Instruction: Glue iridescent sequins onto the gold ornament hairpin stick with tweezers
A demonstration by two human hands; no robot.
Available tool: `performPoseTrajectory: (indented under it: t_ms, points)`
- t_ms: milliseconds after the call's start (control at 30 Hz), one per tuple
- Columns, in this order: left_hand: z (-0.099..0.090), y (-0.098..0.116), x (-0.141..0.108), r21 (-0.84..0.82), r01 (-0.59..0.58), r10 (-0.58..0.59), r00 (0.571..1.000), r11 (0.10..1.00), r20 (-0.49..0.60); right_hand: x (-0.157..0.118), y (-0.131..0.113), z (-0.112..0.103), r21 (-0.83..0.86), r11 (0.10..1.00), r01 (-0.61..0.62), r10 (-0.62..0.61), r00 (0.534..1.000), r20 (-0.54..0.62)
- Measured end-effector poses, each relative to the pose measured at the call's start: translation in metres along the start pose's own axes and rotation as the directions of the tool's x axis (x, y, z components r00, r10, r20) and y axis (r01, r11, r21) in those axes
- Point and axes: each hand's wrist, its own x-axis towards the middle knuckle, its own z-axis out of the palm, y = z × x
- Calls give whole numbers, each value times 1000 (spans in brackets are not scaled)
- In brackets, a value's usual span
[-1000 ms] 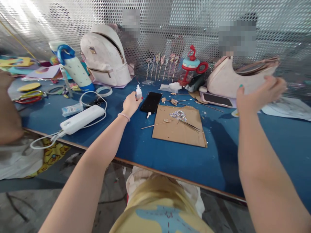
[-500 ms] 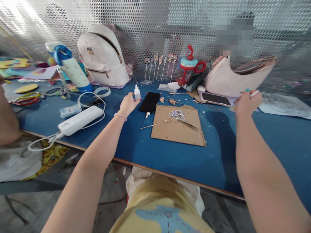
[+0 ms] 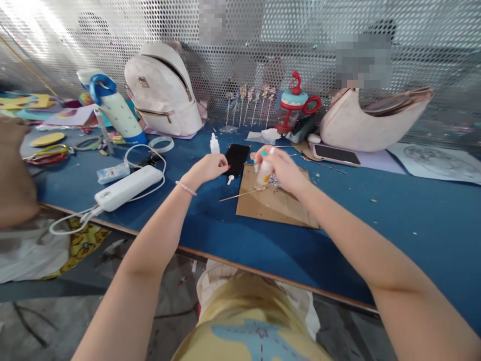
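My right hand is wrapped around a small white squeeze bottle with a yellow patch, over the cardboard sheet. Under it, partly hidden by this hand, lies a pile of shiny rhinestones. A thin stick with a decorated tip reaches onto the cardboard from the left. My left hand has its fingers curled together beside the black phone, with nothing visible in them. Right behind it stands a white nozzle bottle. A small white piece lies below the phone.
A power bank with a white cable lies left. Behind are a tilted flask, a white backpack, several decorated sticks, a red-handled cup and a pink handbag. Another person's arm is at far left.
My right hand has swung from the far right to over the cardboard, carrying the white bottle. My left hand has moved right from the nozzle bottle, which now stands free behind it.
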Motion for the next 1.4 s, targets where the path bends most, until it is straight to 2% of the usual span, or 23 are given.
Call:
performPoseTrajectory:
  t_ms: [67, 133, 300, 433, 533, 700, 867, 1000, 1167, 1400]
  points:
    - [3, 4, 0, 1, -52, 52, 999, 999, 5, -9, 5, 22, 30, 997, -65, 61, 992, 114]
    - [4, 7, -1, 3, -94, 94, 996, 996, 7, -15, 11, 35, 90, 991, -103, 83, 975, 204]
    - [4, 13, -6, 15, -158, 158, 987, 987, 27, -21, 26, 43, 181, 980, -86, 33, 961, 276]
    - [4, 20, -9, 23, -168, 168, 986, 986, -6, -27, 26, 50, 224, 970, -98, 7, 928, 373]
    - [4, 33, -12, -61, -226, 224, 974, 972, -32, -34, 23, 58, 199, 975, -102, 7, 902, 431]
    - [3, 57, -18, -357, -241, 224, 971, 902, -88, -39, 27, 64, 239, 970, -44, -62, 907, 417]
    - [6, 62, -23, -559, -319, 298, 945, 765, -132, -40, 37, 65, 284, 955, -82, -39, 917, 397]
    - [12, 63, -25, -662, -334, 316, 937, 671, -152, -41, 40, 66, 314, 945, -85, -41, 926, 375]
    - [14, 71, -30, -777, -318, 254, 944, 544, -208, -42, 41, 68, 321, 944, -76, -40, 940, 338]
    - [14, 74, -39, -816, -360, 384, 904, 451, -187, -44, 37, 69, 225, 974, 3, -75, 946, 314]
